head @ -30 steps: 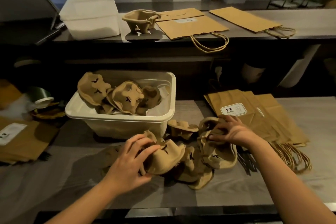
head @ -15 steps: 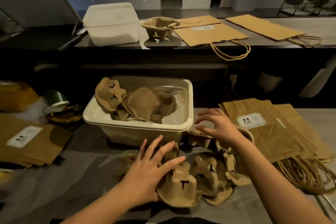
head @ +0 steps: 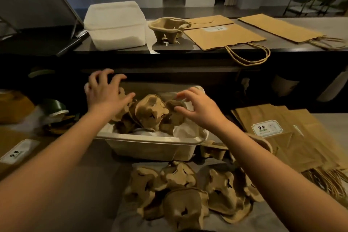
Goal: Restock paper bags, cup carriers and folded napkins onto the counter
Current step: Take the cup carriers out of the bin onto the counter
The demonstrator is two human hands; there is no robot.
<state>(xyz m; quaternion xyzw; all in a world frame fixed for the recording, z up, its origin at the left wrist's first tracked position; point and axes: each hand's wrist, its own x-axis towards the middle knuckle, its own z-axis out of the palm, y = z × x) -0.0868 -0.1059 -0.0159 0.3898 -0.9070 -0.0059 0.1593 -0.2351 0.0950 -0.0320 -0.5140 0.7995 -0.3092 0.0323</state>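
Both hands are held over the white tub, which is set near the middle of the table. The left hand is poised above the tub's far left corner, its fingers spread apart and bent, with nothing clasped. The right hand is held over the tub's far right part, fingers apart and curved. Its fingertips are just beside one carrier, and whether it is touched cannot be told. A heap of cup carriers is piled in the tub. More loose carriers are scattered along the table's near edge. A stack of paper bags is laid flat at its right edge. On the counter behind, a single carrier is stood upright between a white box and flat bags.
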